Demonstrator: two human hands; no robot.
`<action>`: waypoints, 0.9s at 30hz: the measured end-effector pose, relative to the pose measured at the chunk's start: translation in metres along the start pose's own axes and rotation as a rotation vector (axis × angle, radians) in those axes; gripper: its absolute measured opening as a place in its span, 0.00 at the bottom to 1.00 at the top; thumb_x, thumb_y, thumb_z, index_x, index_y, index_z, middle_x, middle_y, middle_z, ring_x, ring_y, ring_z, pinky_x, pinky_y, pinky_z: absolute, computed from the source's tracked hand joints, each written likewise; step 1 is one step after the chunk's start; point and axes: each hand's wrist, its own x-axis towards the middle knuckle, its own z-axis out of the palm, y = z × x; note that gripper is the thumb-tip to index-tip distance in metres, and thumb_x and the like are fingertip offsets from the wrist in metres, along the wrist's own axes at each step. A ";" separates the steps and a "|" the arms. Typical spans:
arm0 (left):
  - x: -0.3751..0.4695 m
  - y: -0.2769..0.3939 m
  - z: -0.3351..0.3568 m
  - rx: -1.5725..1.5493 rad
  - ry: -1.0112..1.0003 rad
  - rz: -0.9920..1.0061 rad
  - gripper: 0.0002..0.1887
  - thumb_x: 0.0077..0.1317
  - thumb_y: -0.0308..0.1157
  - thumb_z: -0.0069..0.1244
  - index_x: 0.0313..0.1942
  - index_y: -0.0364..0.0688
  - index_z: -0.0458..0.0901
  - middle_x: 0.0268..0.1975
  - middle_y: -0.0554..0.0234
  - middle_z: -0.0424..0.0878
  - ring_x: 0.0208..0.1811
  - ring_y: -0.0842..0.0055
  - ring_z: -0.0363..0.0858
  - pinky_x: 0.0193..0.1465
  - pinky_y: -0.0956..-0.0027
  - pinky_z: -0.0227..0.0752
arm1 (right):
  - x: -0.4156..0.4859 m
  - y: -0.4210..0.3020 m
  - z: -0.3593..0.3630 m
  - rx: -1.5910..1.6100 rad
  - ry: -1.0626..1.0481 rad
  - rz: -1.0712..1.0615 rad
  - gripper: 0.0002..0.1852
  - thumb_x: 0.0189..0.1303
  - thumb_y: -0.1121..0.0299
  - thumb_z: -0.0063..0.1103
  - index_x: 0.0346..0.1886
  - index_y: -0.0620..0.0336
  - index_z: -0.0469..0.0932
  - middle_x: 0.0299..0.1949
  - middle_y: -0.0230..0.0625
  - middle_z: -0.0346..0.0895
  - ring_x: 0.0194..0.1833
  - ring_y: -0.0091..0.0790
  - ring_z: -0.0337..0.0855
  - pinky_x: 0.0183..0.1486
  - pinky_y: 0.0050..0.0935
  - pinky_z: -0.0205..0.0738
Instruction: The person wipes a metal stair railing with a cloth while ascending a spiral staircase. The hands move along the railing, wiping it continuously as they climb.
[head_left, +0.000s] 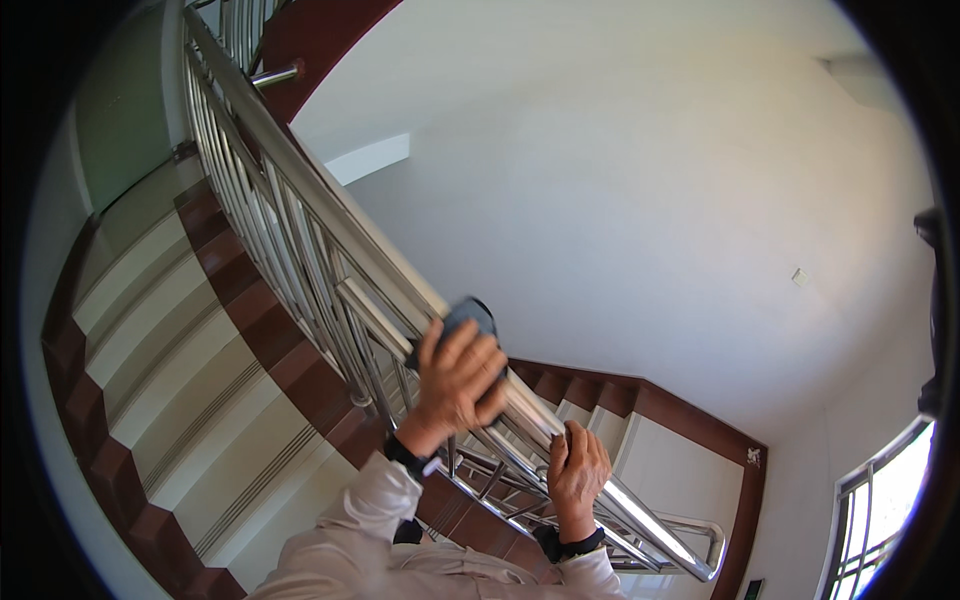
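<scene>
My left hand (459, 379) presses a dark grey cloth (471, 313) over the top of a shiny metal handrail (390, 262), its fingers spread across the cloth. Lower along the same rail, my right hand (579, 469) grips the bar with its fingers curled over the top. Both wrists wear black bands. Much of the cloth is hidden under my left palm, and the hand is slightly blurred. Below the handrail run a second metal rail (373, 315) and several upright metal balusters (232, 176).
Pale steps (217, 397) with brown tiled edges descend on the left, with more stairs (581, 409) beyond the railing. The railing ends in a bent metal loop (712, 536). A barred window (862, 517) is at lower right, a greenish door (124, 112) at upper left.
</scene>
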 end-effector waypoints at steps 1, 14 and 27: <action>0.010 -0.017 -0.007 0.026 -0.020 -0.084 0.16 0.70 0.44 0.54 0.47 0.46 0.93 0.57 0.64 0.90 0.75 0.60 0.77 0.89 0.36 0.42 | -0.001 -0.001 0.000 -0.010 -0.007 0.019 0.16 0.79 0.58 0.61 0.54 0.61 0.83 0.39 0.42 0.84 0.41 0.51 0.85 0.46 0.47 0.77; -0.035 0.061 0.034 -0.239 0.211 -0.462 0.34 0.84 0.46 0.46 0.80 0.31 0.68 0.86 0.36 0.52 0.88 0.25 0.34 0.86 0.23 0.34 | 0.001 -0.003 -0.001 0.002 0.005 0.016 0.15 0.80 0.58 0.60 0.54 0.60 0.83 0.38 0.42 0.84 0.41 0.52 0.85 0.47 0.47 0.76; 0.012 -0.007 0.011 -0.301 0.376 -0.656 0.34 0.86 0.37 0.46 0.85 0.33 0.57 0.88 0.39 0.42 0.90 0.41 0.42 0.88 0.39 0.46 | -0.001 -0.002 0.002 -0.005 0.020 0.021 0.14 0.80 0.59 0.59 0.54 0.60 0.83 0.37 0.41 0.83 0.39 0.51 0.84 0.45 0.48 0.75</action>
